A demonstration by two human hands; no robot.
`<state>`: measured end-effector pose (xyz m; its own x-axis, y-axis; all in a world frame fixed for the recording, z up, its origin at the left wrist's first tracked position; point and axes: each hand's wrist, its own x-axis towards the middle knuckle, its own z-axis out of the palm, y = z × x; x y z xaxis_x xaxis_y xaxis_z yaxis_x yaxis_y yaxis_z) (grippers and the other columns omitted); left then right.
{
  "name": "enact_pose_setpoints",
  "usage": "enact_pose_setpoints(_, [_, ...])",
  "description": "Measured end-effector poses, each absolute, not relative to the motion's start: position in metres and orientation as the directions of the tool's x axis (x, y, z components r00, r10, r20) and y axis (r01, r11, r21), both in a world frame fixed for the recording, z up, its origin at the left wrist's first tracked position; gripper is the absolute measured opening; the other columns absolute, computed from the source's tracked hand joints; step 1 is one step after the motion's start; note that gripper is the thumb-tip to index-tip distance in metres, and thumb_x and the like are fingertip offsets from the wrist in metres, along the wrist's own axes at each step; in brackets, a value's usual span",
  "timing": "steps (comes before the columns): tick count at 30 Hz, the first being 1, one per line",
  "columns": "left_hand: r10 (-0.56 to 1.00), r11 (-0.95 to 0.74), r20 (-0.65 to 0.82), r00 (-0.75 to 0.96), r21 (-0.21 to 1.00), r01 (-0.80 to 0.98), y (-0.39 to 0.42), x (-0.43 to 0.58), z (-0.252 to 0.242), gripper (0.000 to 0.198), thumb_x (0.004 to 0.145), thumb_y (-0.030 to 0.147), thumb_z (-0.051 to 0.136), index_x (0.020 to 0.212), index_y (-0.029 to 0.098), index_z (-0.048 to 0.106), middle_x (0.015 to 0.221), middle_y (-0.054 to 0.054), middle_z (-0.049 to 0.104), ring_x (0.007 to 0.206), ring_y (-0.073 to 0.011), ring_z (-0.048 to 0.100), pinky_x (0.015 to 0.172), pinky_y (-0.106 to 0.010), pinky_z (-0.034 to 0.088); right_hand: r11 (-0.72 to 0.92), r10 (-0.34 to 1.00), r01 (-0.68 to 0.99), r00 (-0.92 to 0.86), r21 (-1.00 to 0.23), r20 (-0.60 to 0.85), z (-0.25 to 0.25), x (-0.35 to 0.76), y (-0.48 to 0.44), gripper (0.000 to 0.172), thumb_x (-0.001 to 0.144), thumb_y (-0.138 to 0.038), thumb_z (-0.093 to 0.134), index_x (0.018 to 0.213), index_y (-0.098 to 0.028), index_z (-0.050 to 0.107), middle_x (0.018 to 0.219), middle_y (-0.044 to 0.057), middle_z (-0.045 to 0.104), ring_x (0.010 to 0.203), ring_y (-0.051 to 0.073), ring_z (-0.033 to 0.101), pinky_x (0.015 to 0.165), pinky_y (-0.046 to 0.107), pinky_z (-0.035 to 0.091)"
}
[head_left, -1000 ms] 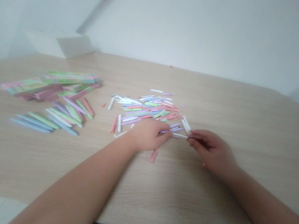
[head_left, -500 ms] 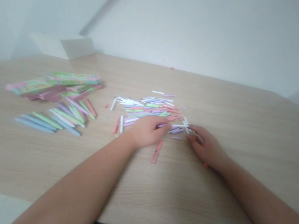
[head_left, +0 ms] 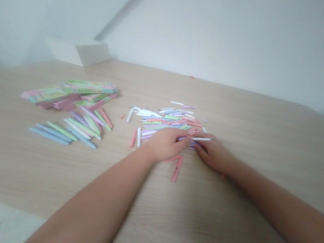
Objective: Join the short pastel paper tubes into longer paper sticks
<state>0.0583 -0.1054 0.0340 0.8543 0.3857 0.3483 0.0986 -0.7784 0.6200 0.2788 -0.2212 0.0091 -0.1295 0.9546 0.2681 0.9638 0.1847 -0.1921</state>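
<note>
My left hand [head_left: 168,143] is closed in a pinch on a pen refill [head_left: 201,138], a thin white rod with a dark tip that points right. Something purple also shows at its fingers. Behind that rod, my right hand [head_left: 214,153] reaches into the right end of a pile of loose pen parts [head_left: 164,118] in white, purple, green, blue and coral. Its fingers curl in among purple pieces, and what they hold is hidden. Below the left hand, a coral pen piece [head_left: 177,168] lies on the table.
On the left, several pastel pens [head_left: 52,133] lie in a loose group. Behind them is a stack of pink and green patterned boxes [head_left: 88,86]. A white box [head_left: 93,53] stands at the back of the wooden table [head_left: 156,216], near the white wall [head_left: 227,28].
My right hand has moved left from the refill's dark tip into the purple pieces. My left hand still holds the refill. The whole view has shifted slightly.
</note>
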Motion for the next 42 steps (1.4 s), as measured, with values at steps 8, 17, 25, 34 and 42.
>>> enact_pose_setpoints(8, [0.394,-0.783,0.348,0.851,0.611,0.113,-0.103,0.059,0.030,0.045,0.102,0.053,0.038,0.098,0.025,0.073,0.084,0.000,0.069,0.074,-0.0151,0.057,0.065,-0.028,0.034,0.014,0.957,0.927,0.096,-0.375,0.272,-0.001,0.281,-0.214,0.022,0.096,-0.033,0.055,0.111,-0.022,0.068,0.114,0.009,0.073,0.105,0.026,0.066,0.095,0.041,0.051])
enact_pose_setpoints(17, [0.422,-0.789,0.311,0.851,0.588,0.176,-0.102,0.057,0.032,0.042,0.101,0.050,0.039,0.098,0.025,0.072,0.086,0.000,0.071,0.076,-0.0156,0.059,0.065,-0.027,0.034,-0.010,0.901,0.955,0.137,-0.295,0.412,0.018,0.289,-0.222,0.028,0.094,-0.029,0.052,0.113,-0.024,0.072,0.111,0.010,0.074,0.102,0.029,0.069,0.089,0.045,0.054])
enact_pose_setpoints(25, [0.402,-0.859,0.310,0.862,0.453,0.238,-0.104,0.056,0.032,0.042,0.101,0.049,0.039,0.087,0.023,0.069,0.082,-0.001,0.070,0.075,-0.0174,0.060,0.064,-0.028,0.036,-0.252,0.847,0.674,0.500,-0.694,0.178,0.024,0.283,-0.301,0.038,0.092,-0.054,0.057,0.114,-0.023,0.063,0.074,0.002,0.073,0.055,0.021,0.069,0.059,0.035,0.056])
enact_pose_setpoints(34, [0.339,-0.901,0.256,0.905,0.366,0.233,-0.107,0.062,0.025,0.039,0.100,0.046,0.041,0.092,0.023,0.072,0.090,-0.003,0.073,0.085,-0.0199,0.065,0.073,-0.030,0.042,-0.247,0.815,0.586,0.557,-0.772,0.162,0.013,0.277,-0.307,0.038,0.092,-0.053,0.059,0.111,-0.021,0.067,0.056,-0.002,0.065,0.051,0.017,0.063,0.053,0.029,0.052])
enact_pose_setpoints(42, [0.299,-0.918,0.244,0.923,0.338,0.208,-0.108,0.065,0.024,0.036,0.099,0.042,0.042,0.090,0.023,0.071,0.088,-0.002,0.073,0.084,-0.0193,0.064,0.074,-0.030,0.042,-0.146,0.864,0.598,0.465,-0.788,0.192,-0.003,0.279,-0.304,0.033,0.092,-0.051,0.062,0.110,-0.024,0.069,0.077,0.002,0.070,0.049,0.015,0.061,0.044,0.029,0.051])
